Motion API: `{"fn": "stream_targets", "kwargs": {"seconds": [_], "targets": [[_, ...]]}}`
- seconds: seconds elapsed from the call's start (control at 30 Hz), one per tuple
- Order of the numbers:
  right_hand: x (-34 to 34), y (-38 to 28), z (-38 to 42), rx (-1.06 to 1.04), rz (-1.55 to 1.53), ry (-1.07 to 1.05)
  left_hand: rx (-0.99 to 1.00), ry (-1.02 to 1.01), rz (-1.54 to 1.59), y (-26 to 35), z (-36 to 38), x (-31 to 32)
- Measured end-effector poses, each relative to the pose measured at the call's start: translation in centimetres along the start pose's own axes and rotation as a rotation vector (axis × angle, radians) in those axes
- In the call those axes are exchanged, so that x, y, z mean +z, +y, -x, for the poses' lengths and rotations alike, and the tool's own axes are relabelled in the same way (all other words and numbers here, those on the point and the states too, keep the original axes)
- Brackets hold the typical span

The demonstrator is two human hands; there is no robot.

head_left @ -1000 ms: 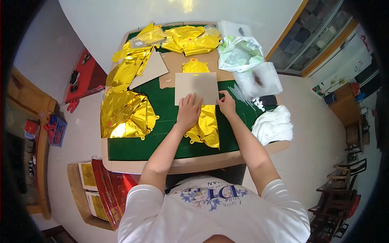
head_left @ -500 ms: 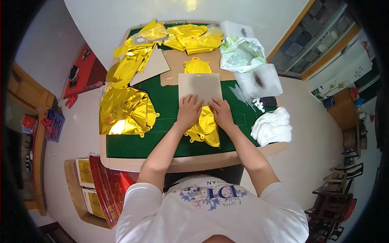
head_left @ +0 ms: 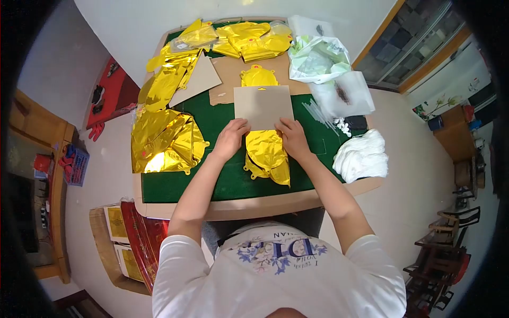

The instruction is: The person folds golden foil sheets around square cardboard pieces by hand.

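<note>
A grey-brown card (head_left: 263, 107) with a small hanging slot lies across a gold foil sheet (head_left: 266, 151), which sticks out above and below it. My left hand (head_left: 233, 137) is at the card's lower left corner, fingers bent over the edge. At the lower right corner my right hand (head_left: 294, 137) holds the card's edge the same way. Both thumbs are partly hidden beside the foil. The card and foil rest on the green table surface (head_left: 222, 183).
More gold foil (head_left: 164, 142) lies at the left and along the back. Another card (head_left: 199, 82) leans there. At the right are a plastic bag (head_left: 319, 59), white sticks (head_left: 319, 116), small white pieces (head_left: 342, 126), a black item (head_left: 358, 122) and a white bundle (head_left: 362, 155).
My hands have moved apart from the card's middle to its lower corners. More of the foil below the card shows. The whole view has shifted slightly.
</note>
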State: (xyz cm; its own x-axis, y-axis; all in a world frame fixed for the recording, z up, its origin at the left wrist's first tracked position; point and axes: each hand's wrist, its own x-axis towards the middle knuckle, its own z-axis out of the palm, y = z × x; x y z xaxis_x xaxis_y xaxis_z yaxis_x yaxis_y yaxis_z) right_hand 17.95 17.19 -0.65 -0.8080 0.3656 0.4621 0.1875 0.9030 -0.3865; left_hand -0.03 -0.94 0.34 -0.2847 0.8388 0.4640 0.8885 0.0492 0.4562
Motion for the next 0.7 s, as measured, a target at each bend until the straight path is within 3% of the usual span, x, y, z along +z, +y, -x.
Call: {"fn": "stream_targets", "kwargs": {"seconds": [0.27,0.5,0.7], "targets": [[-1.4,1.5,1.0,0.040,-0.202,-0.081,0.115,-0.133,-0.137,-0.1,-0.2,-1.1],[-1.5,1.6,1.0,0.025,-0.161,-0.098,0.143,-0.172,-0.071,-0.5,-0.7,-2.3],[-2.0,1.5,0.6,0.066,-0.090,-0.202,0.266,-0.335,-0.129,-0.1,-1.3,-3.5]]}}
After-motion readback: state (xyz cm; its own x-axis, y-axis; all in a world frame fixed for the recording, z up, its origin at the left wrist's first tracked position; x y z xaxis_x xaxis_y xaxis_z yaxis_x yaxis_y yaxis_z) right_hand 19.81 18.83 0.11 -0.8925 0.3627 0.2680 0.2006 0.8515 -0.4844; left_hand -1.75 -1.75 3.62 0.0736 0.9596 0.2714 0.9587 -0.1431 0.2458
